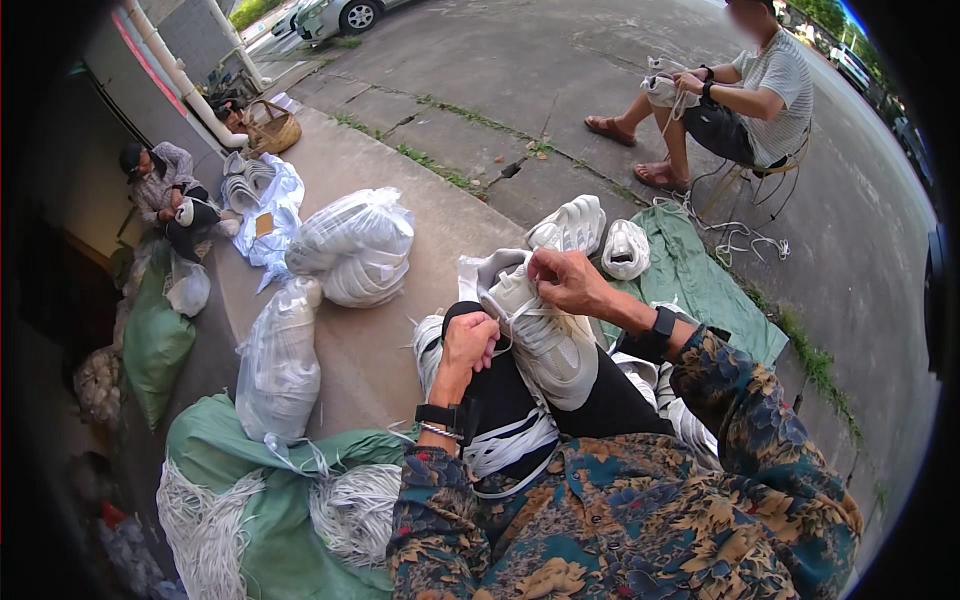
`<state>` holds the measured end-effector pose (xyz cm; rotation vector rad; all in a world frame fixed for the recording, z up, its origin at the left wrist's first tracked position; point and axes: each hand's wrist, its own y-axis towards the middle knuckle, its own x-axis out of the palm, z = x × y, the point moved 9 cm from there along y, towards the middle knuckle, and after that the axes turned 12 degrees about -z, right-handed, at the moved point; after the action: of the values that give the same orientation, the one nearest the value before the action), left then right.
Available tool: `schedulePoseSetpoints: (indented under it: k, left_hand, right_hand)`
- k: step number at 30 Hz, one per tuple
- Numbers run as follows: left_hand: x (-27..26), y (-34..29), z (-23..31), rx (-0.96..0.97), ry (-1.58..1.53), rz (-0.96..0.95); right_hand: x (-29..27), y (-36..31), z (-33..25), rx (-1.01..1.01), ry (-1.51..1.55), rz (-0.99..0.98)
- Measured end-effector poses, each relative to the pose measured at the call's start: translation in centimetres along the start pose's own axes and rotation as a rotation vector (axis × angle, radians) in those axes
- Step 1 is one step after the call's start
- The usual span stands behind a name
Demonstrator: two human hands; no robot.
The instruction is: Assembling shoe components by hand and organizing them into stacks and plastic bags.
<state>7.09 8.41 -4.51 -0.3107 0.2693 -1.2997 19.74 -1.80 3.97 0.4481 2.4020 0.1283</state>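
Observation:
A white sneaker (pixel 556 352) rests across my thighs, toe toward me, with white lacing over its front. At its upper eyelets, my right hand (pixel 572 285) is closed in a pinch on the shoelace; the fingertips partly cover it. My left hand (pixel 471 342) is closed beside the shoe, above my left knee, and a shoelace (pixel 507 336) runs between it and the sneaker. A bundle of loose white laces (pixel 510 448) lies over my left thigh. More white shoes (pixel 568 225) stand just beyond my knees.
Clear plastic bags of shoes (pixel 352 245) stand ahead left. Green sacking (pixel 215 440) with white lace bundles (pixel 205 520) lies at my left, and a green sheet (pixel 690 270) at right. One person (pixel 770 95) sits ahead right holding a shoe; another (pixel 165 190) sits far left.

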Motion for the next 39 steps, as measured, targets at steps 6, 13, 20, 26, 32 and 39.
schedulePoseSetpoints:
  k: [6, 13, 20, 26, 32, 39]
  left_hand:
    - [-1.0, 0.0, -0.7, -0.016, -0.116, 0.029]
    - [-2.6, 1.1, 0.2, 0.228, 0.492, 0.294]
    - [-0.3, -2.0, 3.0, 0.155, 0.726, 0.394]
    - [1.1, -3.2, 7.0, 0.502, 0.998, 0.299]
    - [1.7, -3.2, 7.6, 0.572, 1.16, 0.193]
    - [1.8, -3.0, 6.7, 0.58, 1.127, 0.199]
  right_hand:
    - [-0.3, 0.6, 0.9, 0.033, 0.039, -0.053]
    - [1.4, 2.2, -5.2, -0.293, -0.377, -0.022]
    - [6.2, 1.6, -3.5, -0.202, -0.556, -0.12]
    - [5.6, 1.4, -2.3, -0.315, -0.382, -0.024]
    - [5.4, 1.4, -2.1, -0.286, -0.316, -0.093]
    - [5.6, 1.2, -2.0, -0.337, -0.367, -0.047]
